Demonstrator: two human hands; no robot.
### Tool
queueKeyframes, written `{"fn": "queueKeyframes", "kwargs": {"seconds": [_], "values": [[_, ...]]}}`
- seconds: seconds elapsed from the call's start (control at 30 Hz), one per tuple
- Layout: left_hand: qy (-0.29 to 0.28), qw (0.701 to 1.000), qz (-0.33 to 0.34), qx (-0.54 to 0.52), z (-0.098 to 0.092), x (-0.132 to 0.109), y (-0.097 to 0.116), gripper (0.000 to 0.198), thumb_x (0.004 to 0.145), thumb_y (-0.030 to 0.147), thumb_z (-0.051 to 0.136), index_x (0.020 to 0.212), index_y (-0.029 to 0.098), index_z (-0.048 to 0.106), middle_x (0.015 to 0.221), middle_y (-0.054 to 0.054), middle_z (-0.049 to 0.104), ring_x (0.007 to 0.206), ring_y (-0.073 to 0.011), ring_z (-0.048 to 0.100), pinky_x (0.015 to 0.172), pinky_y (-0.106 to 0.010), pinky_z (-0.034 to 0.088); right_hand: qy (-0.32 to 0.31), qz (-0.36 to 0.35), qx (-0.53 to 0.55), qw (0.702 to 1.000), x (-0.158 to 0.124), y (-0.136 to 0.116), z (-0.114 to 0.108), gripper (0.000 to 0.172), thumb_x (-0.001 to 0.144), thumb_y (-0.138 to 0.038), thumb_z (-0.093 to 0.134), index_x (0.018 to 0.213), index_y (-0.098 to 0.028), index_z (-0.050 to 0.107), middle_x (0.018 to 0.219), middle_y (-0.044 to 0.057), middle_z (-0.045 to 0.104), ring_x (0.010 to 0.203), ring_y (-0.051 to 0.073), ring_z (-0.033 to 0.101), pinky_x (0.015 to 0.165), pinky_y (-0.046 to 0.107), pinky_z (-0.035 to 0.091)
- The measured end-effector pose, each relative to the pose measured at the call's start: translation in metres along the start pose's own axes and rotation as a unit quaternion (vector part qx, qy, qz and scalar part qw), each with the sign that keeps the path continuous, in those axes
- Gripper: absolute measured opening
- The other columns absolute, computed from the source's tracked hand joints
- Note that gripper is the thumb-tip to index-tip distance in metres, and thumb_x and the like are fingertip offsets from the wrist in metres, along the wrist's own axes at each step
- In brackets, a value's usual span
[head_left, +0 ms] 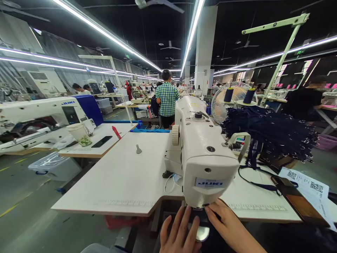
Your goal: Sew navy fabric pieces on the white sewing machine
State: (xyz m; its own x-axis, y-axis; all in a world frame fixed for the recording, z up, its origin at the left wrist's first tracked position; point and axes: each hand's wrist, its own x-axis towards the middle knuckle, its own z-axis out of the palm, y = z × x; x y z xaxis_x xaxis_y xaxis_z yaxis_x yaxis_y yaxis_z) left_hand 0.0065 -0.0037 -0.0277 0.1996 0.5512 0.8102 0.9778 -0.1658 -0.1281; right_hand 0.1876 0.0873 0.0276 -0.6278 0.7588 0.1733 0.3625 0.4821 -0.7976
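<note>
A white JUKI sewing machine (pixel 207 168) stands before me, its head right above my hands. Dark navy fabric (pixel 202 218) lies under the needle area, mostly covered by fingers. My left hand (pixel 180 230) rests left of the needle area with fingers stretched out and slightly apart. From the right, my right hand (pixel 226 221) has thumb and fingers closed at the fabric's edge; part of the grip is hidden under the machine head. Between the hands a shiny round metal plate (pixel 202 233) shows. The needle itself is out of sight.
A heap of navy straps (pixel 268 131) with metal rings sits at right, one strap trailing onto the table. Printed sheets (pixel 308 186) lie near a brown-black case (pixel 300 200). At left are a cup (pixel 80 134), a phone (pixel 102 141) and another machine (pixel 47 116). A person (pixel 167 98) stands ahead.
</note>
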Motion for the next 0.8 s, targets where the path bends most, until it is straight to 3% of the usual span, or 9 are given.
{"fn": "queueKeyframes", "kwargs": {"seconds": [0.2,0.4,0.63,0.73,0.8], "values": [[-0.008,1.0,0.018,0.024,0.003,-0.006,-0.004,0.031,0.099,0.038,0.043,0.117,0.029,0.066,0.123,-0.006,0.067,0.113,-0.0151,0.061,0.118,-0.036,0.015,0.016,-0.013,0.015,1.0,0.0,0.002,0.004,0.032,0.103,-0.039,0.036,0.096,-0.022,0.062,0.104,0.009,0.064,0.105,0.025,0.057,0.094,0.037,0.045],[-0.02,1.0,0.006,0.008,0.007,-0.011,-0.002,0.032,0.099,0.037,0.042,0.124,0.033,0.062,0.122,-0.004,0.067,0.114,-0.0156,0.06,0.111,-0.033,0.027,0.077,0.053,0.043,0.995,-0.009,0.024,0.014,0.027,0.1,-0.048,0.042,0.101,-0.023,0.052,0.076,-0.003,0.05,0.07,0.017,0.053,0.067,0.028,0.046],[0.014,1.0,0.018,0.004,0.01,-0.003,-0.001,0.035,0.1,0.044,0.037,0.118,0.033,0.065,0.112,-0.005,0.07,0.109,-0.0161,0.061,0.106,-0.033,0.029,0.044,0.041,-0.009,0.998,-0.035,0.078,0.024,0.033,0.099,-0.049,0.045,0.089,-0.023,0.063,0.091,0.004,0.068,0.088,0.023,0.063,0.084,0.035,0.05],[0.02,1.0,0.007,0.002,0.009,0.003,0.003,0.034,0.1,0.044,0.038,0.115,0.034,0.066,0.11,-0.004,0.071,0.105,-0.0161,0.063,0.104,-0.034,0.03,0.041,0.056,-0.018,0.997,-0.048,0.104,0.027,0.029,0.097,-0.049,0.05,0.098,-0.026,0.067,0.102,0.005,0.071,0.102,0.028,0.064,0.097,0.041,0.047],[0.02,1.0,-0.021,-0.012,0.006,0.006,0.008,0.032,0.098,0.048,0.041,0.111,0.034,0.067,0.107,-0.002,0.071,0.1,-0.0163,0.065,0.105,-0.034,0.03,0.052,0.083,0.002,0.995,-0.055,0.111,0.023,0.025,0.095,-0.047,0.053,0.103,-0.027,0.066,0.107,0.004,0.071,0.106,0.028,0.063,0.098,0.039,0.047]]}}
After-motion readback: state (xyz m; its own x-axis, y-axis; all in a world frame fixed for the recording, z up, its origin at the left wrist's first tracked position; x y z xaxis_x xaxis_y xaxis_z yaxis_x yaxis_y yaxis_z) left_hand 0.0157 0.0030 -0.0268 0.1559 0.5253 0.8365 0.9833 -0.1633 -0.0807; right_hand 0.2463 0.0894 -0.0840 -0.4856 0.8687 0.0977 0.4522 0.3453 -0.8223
